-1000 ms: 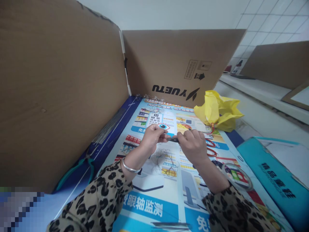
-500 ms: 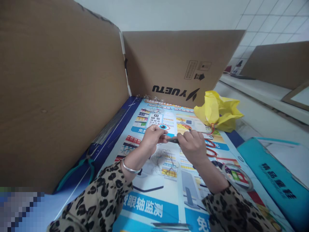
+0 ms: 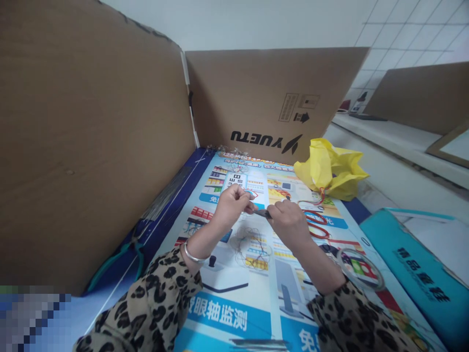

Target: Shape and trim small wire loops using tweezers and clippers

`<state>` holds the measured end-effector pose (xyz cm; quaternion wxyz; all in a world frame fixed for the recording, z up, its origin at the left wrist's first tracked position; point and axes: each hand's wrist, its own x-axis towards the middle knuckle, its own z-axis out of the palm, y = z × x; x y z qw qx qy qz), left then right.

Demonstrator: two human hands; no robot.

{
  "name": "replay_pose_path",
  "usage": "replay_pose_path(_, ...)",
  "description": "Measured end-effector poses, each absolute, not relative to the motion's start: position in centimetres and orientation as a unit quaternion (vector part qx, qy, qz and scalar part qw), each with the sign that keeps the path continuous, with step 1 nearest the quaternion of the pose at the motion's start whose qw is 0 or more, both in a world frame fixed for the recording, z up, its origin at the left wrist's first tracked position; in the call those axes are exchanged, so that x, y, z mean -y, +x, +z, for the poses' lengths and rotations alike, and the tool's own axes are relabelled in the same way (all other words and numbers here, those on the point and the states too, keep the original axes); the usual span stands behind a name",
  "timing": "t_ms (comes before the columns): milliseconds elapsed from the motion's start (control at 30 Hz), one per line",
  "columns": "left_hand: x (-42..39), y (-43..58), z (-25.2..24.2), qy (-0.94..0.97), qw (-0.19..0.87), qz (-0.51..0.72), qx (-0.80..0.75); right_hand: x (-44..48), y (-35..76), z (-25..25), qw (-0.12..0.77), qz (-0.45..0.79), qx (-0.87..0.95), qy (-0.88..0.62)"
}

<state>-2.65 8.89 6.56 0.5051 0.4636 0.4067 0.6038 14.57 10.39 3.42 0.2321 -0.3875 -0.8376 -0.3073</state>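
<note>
My right hand (image 3: pixel 289 222) is wrapped round a small dark tool (image 3: pixel 262 213), whose tip points left and meets the fingertips of my left hand (image 3: pixel 231 205). The left fingers are pinched together at that tip; what they hold is too small to make out. Below the hands, a loose tangle of thin wire (image 3: pixel 251 247) lies on the printed poster (image 3: pixel 227 274). Red wire loops (image 3: pixel 317 225) lie just right of my right hand.
Teal-handled pliers (image 3: pixel 117 261) lie at the left. Cardboard panels (image 3: pixel 234 93) stand at the left and back. A crumpled yellow bag (image 3: pixel 330 168), a coil of silvery wire (image 3: pixel 361 269) and a teal box (image 3: pixel 414 274) are on the right. Thin rods (image 3: pixel 258 344) lie at the front edge.
My right hand has shifted slightly left with the tool. My left hand has turned a little, and its fingers cover more of the poster's eye picture.
</note>
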Motion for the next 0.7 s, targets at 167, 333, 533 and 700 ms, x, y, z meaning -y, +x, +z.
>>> replay_pose_path(167,-8.7,-3.2,7.4,0.524,0.486,0.584,-0.385,-10.4,14.4,3.4,0.219,-0.212,0.859,-0.413)
replay_pose_path(333,-8.4,-3.8,7.8,0.599,0.444,0.552,-0.373,-10.0,14.0,4.6,0.142,-0.086,0.868,-0.468)
replay_pose_path(533,-8.7,-4.0,7.3,0.635,0.447,0.507,-0.373,-10.1,14.1,5.1,0.078,-0.039,0.874,-0.478)
replay_pose_path(700,-9.2,-4.4,6.7,0.639,0.464,0.470,-0.393,-10.2,14.6,5.1,0.069,-0.070,0.882,-0.461)
